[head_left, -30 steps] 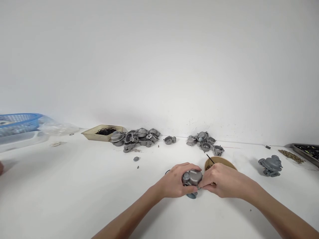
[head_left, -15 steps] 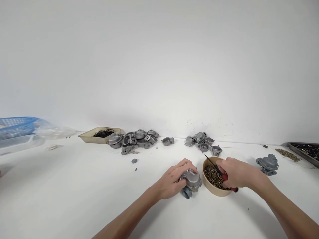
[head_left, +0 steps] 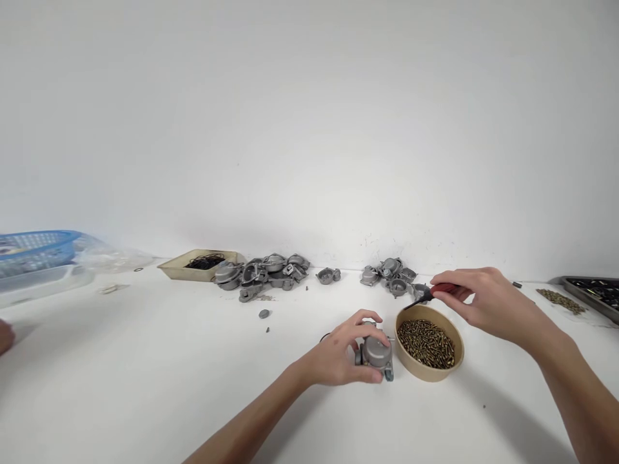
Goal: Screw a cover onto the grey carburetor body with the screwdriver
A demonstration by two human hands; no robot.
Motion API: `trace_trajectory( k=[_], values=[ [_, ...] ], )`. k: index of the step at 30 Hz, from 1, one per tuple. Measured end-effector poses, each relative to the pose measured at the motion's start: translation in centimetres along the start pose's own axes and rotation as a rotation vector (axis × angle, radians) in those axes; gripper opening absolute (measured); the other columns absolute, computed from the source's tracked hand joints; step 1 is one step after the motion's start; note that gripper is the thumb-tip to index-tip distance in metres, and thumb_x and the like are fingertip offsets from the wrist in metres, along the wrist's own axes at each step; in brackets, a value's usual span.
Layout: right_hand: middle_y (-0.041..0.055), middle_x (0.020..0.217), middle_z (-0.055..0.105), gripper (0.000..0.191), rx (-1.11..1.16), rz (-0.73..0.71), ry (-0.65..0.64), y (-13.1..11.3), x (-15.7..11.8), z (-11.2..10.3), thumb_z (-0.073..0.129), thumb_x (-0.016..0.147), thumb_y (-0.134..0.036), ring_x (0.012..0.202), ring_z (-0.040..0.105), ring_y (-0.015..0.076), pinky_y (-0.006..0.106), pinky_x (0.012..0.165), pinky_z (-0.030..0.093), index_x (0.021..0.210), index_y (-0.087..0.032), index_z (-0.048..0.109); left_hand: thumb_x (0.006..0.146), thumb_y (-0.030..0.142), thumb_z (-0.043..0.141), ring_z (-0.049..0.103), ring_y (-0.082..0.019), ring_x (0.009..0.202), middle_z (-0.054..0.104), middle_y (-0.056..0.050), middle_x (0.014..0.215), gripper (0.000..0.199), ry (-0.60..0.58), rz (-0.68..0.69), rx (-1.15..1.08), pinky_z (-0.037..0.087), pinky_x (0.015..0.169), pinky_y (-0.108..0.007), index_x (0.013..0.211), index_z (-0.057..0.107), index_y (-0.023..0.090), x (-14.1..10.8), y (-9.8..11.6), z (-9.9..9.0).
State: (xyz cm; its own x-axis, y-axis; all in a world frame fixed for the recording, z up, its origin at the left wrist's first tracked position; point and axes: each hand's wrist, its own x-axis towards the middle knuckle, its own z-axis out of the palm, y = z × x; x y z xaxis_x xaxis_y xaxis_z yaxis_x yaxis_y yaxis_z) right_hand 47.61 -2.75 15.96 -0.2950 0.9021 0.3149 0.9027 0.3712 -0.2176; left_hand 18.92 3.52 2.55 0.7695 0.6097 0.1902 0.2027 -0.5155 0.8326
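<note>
"Grey metal housing [head_left: 377, 353], sitting on the white table [head_left: 290, 419], just left of a tan bowl [head_left: 422, 371]! Who's got it?"

"The left hand [head_left: 338, 354]! Fingers arched over the top, thumb along the near side, part-spread to suit that bulky shape, presumably to steady it against the tabletop."

"And the right hand [head_left: 491, 303]?"

"Up over the bowl's far right side, fingers and thumb pinched firmly round a red-handled screwdriver [head_left: 443, 290]! Dark shaft slanting down leftward, tip at the rim; touching or not, I can't tell. Gripped by the handle, perhaps to leave that shaft free."

"Look at the bowl: loaded with brass-coloured screws [head_left: 425, 343], right between the hands, handy for either, I'd say!"

"Further out, grey castings [head_left: 273, 274] heaped near the wall, likely to spare the working space. Beside them, a pale tray [head_left: 186, 274] of tangled black rings. Another cluster [head_left: 391, 274] lies behind the bowl."

"Far left, a blue basket [head_left: 43, 241], and what looks like another person's hand [head_left: 6, 336] at the edge!"
</note>
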Motion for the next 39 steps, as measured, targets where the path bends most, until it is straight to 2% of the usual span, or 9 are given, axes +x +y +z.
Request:
trace_trajectory(
  k=[3,7,10,14,19,24,33,39],
  values=[
    [0.0002,0.094,0.075,0.025,-0.001,-0.084,0.095,-0.2,-0.2,-1.7,0.051,0.103,-0.036,0.076,0.067,0.0152,0.027,0.069,0.049,0.103,-0.025,0.073,0.074,0.058,0.088,0.048,-0.035,0.137,0.043,-0.011,0.151,0.052,0.002,0.066,0.017,0.042,0.116,-0.053,0.113,0.073,0.027,0.2,0.0,0.3],
    [-0.0004,0.080,0.071,0.026,0.020,-0.240,0.127,-1.3,0.3,-3.2,0.050,0.103,-0.032,0.064,0.059,0.0123,0.025,0.060,0.044,0.091,-0.023,0.071,0.078,0.055,0.087,0.043,-0.036,0.143,0.043,-0.013,0.150,0.048,-0.010,0.087,-0.017,0.045,0.114,-0.052,0.110,0.071,0.025,0.3,0.0,0.6],
    [-0.0012,0.068,0.062,0.029,0.061,-0.364,0.171,-2.3,1.1,-2.6,0.048,0.102,-0.026,0.054,0.048,0.0099,0.025,0.053,0.036,0.081,-0.020,0.066,0.075,0.055,0.090,0.040,-0.036,0.146,0.045,-0.013,0.148,0.049,-0.019,0.094,-0.075,0.045,0.113,-0.051,0.107,0.068,0.024,0.4,-0.1,0.9],
    [-0.0027,0.061,0.051,0.030,0.036,-0.471,0.158,-2.9,2.4,-0.2,0.045,0.101,-0.021,0.053,0.036,0.0092,0.027,0.052,0.026,0.075,-0.018,0.060,0.075,0.054,0.090,0.040,-0.035,0.146,0.045,-0.012,0.149,0.047,-0.017,0.102,-0.130,0.041,0.116,-0.050,0.102,0.064,0.024,0.5,-0.2,1.5],
    [-0.0035,0.062,0.048,0.028,0.069,-0.471,0.100,-2.7,3.5,1.5,0.046,0.100,-0.021,0.055,0.034,0.0091,0.027,0.054,0.023,0.076,-0.018,0.059,0.080,0.045,0.086,0.036,-0.035,0.149,0.046,-0.013,0.149,0.038,-0.020,0.116,-0.153,0.041,0.115,-0.047,0.101,0.062,0.024,0.5,-0.2,1.5],
    [-0.0031,0.062,0.049,0.027,0.093,-0.473,0.096,-2.5,3.6,1.5,0.046,0.100,-0.020,0.055,0.036,0.0095,0.027,0.055,0.023,0.077,-0.018,0.060,0.081,0.034,0.083,0.031,-0.034,0.152,0.056,-0.012,0.136,0.033,-0.019,0.139,-0.153,0.040,0.115,-0.047,0.101,0.060,0.025,0.4,-0.4,1.6],
    [-0.0038,0.062,0.048,0.025,0.123,-0.495,0.126,-2.2,3.7,1.4,0.047,0.098,-0.017,0.056,0.036,0.0088,0.026,0.055,0.024,0.075,-0.018,0.056,0.082,0.034,0.081,0.033,-0.036,0.151,0.053,-0.013,0.140,0.031,-0.007,0.167,-0.135,0.042,0.113,-0.048,0.101,0.059,0.023,0.5,-0.6,1.7],
    [-0.0051,0.061,0.047,0.023,0.159,-0.520,0.166,-2.1,3.5,1.2,0.049,0.097,-0.016,0.056,0.035,0.0074,0.026,0.053,0.024,0.074,-0.017,0.055,0.082,0.028,0.082,0.032,-0.035,0.151,0.061,-0.011,0.124,0.030,-0.009,0.222,-0.157,0.041,0.112,-0.048,0.101,0.059,0.024,0.6,-1.0,1.7]
  ],
)
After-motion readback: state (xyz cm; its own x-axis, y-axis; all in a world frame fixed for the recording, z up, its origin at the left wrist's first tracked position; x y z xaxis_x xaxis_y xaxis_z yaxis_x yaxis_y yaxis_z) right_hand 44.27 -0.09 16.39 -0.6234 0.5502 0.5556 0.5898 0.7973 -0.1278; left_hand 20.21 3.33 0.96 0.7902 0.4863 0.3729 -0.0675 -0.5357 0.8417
